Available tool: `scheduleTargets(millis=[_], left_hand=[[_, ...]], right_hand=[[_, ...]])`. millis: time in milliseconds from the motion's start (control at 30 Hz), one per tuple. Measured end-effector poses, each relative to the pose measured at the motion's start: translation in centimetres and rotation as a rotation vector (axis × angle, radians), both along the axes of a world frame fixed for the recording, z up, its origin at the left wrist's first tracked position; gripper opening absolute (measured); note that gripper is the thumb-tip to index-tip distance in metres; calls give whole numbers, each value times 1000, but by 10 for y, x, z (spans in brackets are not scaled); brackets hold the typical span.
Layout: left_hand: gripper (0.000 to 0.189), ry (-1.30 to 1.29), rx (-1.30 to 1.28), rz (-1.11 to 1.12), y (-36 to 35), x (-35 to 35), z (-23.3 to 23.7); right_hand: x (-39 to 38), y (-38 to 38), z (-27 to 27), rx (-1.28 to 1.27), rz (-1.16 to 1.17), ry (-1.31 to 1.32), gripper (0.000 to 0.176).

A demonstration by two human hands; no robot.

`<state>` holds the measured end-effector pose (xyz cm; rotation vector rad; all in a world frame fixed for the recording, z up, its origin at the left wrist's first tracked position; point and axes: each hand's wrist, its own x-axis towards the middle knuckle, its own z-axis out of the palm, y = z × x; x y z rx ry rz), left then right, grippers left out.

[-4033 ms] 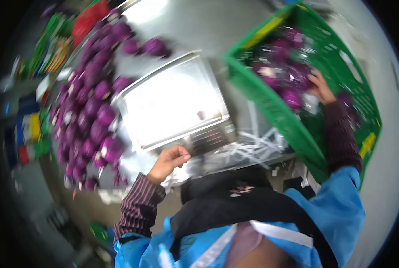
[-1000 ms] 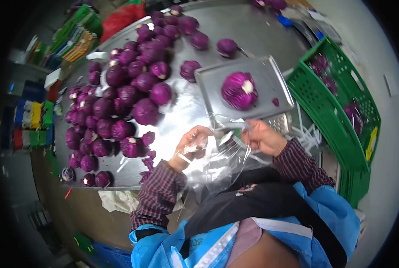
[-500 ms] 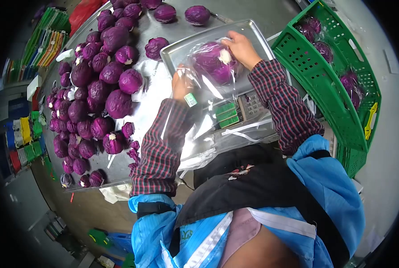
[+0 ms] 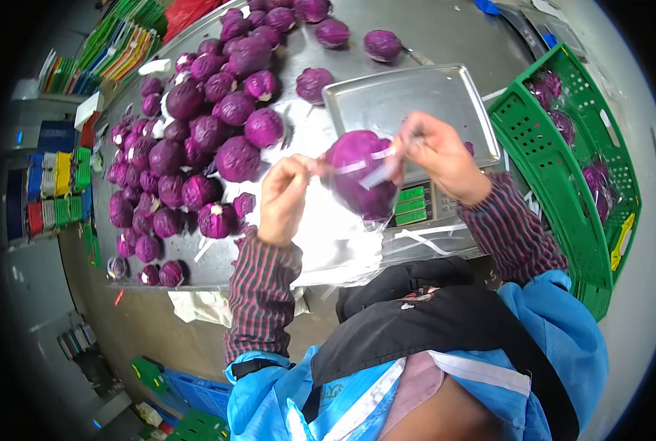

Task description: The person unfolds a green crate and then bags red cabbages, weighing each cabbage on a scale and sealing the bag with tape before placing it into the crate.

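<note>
A red cabbage [image 4: 363, 192] in clear plastic bag film hangs between my hands, in front of the metal tray. My left hand [image 4: 284, 197] pinches the film at the cabbage's left, fingers pressed together. On the other side my right hand [image 4: 444, 158] is closed on the film, its fingertips blurred by motion. A pale strip of film crosses the cabbage's front. Behind it the metal tray [image 4: 409, 92] lies on a scale, whose green displays [image 4: 410, 204] show below the tray's front edge.
Many loose red cabbages [image 4: 209, 134] are piled on the steel table [image 4: 445, 29] at the left. A green crate [image 4: 556, 176] with bagged cabbages stands at the right. A knife [image 4: 416, 56] lies behind the tray. White strips [image 4: 423, 239] lie near the table's front edge.
The bagged cabbage has come off the tray toward me and turned, its pale stem end no longer in view. Both hands have shifted to pinch the film at either side. The view has swung left.
</note>
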<state>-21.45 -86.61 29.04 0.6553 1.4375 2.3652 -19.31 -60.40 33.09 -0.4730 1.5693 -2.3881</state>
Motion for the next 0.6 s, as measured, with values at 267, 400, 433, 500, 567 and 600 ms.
scheduleTargets(millis=[267, 400, 433, 500, 567, 600], left_hand=[[9, 489, -556, 76, -104, 33, 38], [6, 701, -670, 229, -126, 32, 36], [8, 954, -829, 151, -134, 30, 34], [11, 801, -810, 92, -140, 42, 17], [18, 802, -879, 82, -153, 40, 0], [27, 716, -933, 50, -151, 51, 5]], right_hand=[[18, -53, 37, 511, 173, 443, 10], [28, -71, 25, 794, 217, 293, 7], [31, -76, 25, 861, 151, 915, 7], [50, -86, 12, 859, 281, 710, 11], [68, -88, -6, 937, 250, 627, 13], [77, -88, -10, 1004, 241, 525, 14]])
